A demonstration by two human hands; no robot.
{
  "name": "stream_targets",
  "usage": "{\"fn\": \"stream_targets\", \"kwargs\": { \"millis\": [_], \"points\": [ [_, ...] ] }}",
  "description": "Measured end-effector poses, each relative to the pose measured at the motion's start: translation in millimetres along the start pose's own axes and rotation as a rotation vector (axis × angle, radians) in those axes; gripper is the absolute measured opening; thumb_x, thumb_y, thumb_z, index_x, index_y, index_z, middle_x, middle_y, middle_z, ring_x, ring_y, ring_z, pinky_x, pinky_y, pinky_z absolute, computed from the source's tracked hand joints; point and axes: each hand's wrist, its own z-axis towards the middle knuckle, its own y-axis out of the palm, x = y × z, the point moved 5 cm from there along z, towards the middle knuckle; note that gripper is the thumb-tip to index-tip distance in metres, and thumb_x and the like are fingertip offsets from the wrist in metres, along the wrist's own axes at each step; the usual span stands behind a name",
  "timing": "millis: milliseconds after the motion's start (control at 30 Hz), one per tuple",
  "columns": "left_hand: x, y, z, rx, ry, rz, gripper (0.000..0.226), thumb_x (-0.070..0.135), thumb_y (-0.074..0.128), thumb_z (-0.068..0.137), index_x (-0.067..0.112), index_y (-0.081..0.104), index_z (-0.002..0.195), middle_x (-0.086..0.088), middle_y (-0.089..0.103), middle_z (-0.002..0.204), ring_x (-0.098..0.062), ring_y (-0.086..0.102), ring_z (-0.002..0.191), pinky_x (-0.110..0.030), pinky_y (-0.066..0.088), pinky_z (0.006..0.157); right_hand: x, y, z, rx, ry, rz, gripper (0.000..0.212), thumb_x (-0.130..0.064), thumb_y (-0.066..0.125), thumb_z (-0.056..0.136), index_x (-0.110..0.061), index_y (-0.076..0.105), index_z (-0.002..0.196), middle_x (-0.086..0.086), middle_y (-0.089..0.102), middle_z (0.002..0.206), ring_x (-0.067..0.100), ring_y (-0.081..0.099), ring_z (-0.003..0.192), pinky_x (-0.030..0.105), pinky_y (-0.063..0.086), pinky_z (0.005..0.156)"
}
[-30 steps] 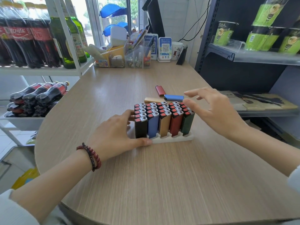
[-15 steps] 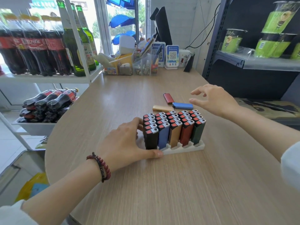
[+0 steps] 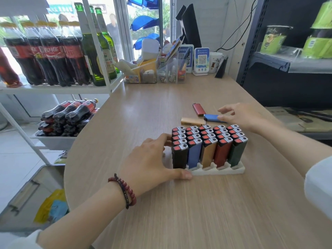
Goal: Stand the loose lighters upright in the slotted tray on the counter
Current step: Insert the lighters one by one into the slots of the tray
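Slotted tray (image 3: pixel 218 171) nearly full of upright lighters — three loose ones left behind. Right hand (image 3: pixel 246 116) open over blue lighter (image 3: pixel 212 117), not gripping; left hand (image 3: pixel 152 160) flat, steadying tray.

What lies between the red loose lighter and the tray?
In the head view, the gold lighter and blue lighter lie flat between the red lighter and the tray.

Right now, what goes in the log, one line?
left hand: steadies tray | right hand: open, over blue lighter | loose: blue, gold lighter, red lighter
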Motion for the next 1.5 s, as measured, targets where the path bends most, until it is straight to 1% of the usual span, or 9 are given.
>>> {"fn": "stream_targets", "kwargs": {
  "millis": [133, 400, 533, 700, 833, 967, 1200, 1367, 1500],
  "points": [
    [-1, 0, 2, -0.008, 0.005, -0.001, 0.087, 0.073, 0.067, 0.051, 0.043, 0.032, 0.125, 0.037, 0.034, 0.092, 0.003, 0.041, 0.102, -0.022, 0.038, 0.083, -2, 7, 2, -0.038, -0.002, -0.060, 0.037, -0.041, 0.057, 0.089, -0.027, 0.058, 0.123, -0.003, 0.064, 0.116, 0.015, 0.055, 0.098, 0.035, 0.046, 0.085],
    [2, -2, 1, -0.006, 0.008, 0.029, 0.084, 0.072, 0.067, 0.052, 0.044, 0.032, 0.122, 0.041, 0.028, 0.087, 0.004, 0.039, 0.097, -0.021, 0.035, 0.079, -5, 1, -8, -0.037, -0.001, 0.047, 0.026, -0.028, 0.070, 0.081, -0.019, 0.056, 0.101, 0.001, 0.064, 0.103, 0.018, 0.056, 0.090, 0.027, 0.040, 0.067],
    [5, -3, -1, -0.001, 0.014, 0.046, 0.085, 0.073, 0.065, 0.053, 0.042, 0.032, 0.125, 0.042, 0.025, 0.086, 0.003, 0.039, 0.096, -0.021, 0.036, 0.080, -14, -14, -17, 0.035, -0.064, 0.049, 0.026, -0.025, 0.069, 0.082, -0.019, 0.057, 0.105, 0.000, 0.062, 0.100, 0.016, 0.055, 0.087, 0.019, 0.036, 0.057],
    [7, -4, -5, 0.014, 0.031, 0.077, 0.089, 0.075, 0.063, 0.054, 0.041, 0.031, 0.130, 0.041, 0.025, 0.087, 0.004, 0.039, 0.092, -0.022, 0.037, 0.082, -31, -35, -29, 0.151, -0.156, 0.153, 0.028, -0.023, 0.062, 0.088, -0.021, 0.052, 0.114, -0.002, 0.056, 0.103, 0.017, 0.054, 0.089, 0.031, 0.040, 0.074],
    [10, -5, -7, 0.030, 0.051, 0.107, 0.091, 0.077, 0.059, 0.055, 0.037, 0.031, 0.132, 0.030, 0.038, 0.102, 0.000, 0.044, 0.103, -0.028, 0.041, 0.089, -43, -52, -53, 0.253, -0.232, 0.199, 0.030, -0.026, 0.063, 0.087, -0.027, 0.044, 0.110, -0.004, 0.056, 0.104, 0.013, 0.059, 0.077, 0.025, 0.043, 0.065],
    [9, -3, -7, 0.020, 0.036, 0.116, 0.094, 0.080, 0.057, 0.051, 0.035, 0.033, 0.130, 0.023, 0.048, 0.115, -0.002, 0.046, 0.104, -0.028, 0.042, 0.088, -52, -70, -83, 0.336, -0.282, 0.380, 0.045, -0.024, 0.061, 0.088, -0.025, 0.039, 0.128, -0.001, 0.055, 0.101, 0.013, 0.057, 0.068, 0.019, 0.044, 0.060],
    [7, 0, -5, 0.004, 0.018, 0.101, 0.097, 0.081, 0.060, 0.048, 0.034, 0.034, 0.129, 0.020, 0.050, 0.118, 0.000, 0.046, 0.100, -0.026, 0.043, 0.085, -59, -70, -134, 0.189, -0.322, 0.642, 0.022, -0.028, 0.054, 0.091, -0.027, 0.051, 0.112, -0.005, 0.067, 0.103, 0.008, 0.066, 0.084, 0.021, 0.052, 0.060],
    [7, -3, -4, 0.014, 0.041, 0.078, 0.094, 0.078, 0.061, 0.049, 0.036, 0.034, 0.128, 0.023, 0.048, 0.110, 0.001, 0.048, 0.098, -0.023, 0.042, 0.082, -72, -57, -143, 0.053, -0.389, 0.588, 0.014, -0.034, 0.054, 0.087, -0.036, 0.055, 0.101, -0.015, 0.069, 0.097, 0.001, 0.064, 0.093, 0.016, 0.049, 0.064],
    [6, -7, -5, 0.031, 0.038, 0.062, 0.086, 0.079, 0.058, 0.051, 0.038, 0.037, 0.124, 0.029, 0.045, 0.100, 0.002, 0.048, 0.097, -0.017, 0.038, 0.074, -84, -54, -148, 0.019, -0.421, 0.538, 0.027, -0.047, 0.056, 0.076, -0.035, 0.061, 0.100, -0.014, 0.069, 0.095, 0.006, 0.063, 0.094, 0.036, 0.055, 0.078]
  ]
}}
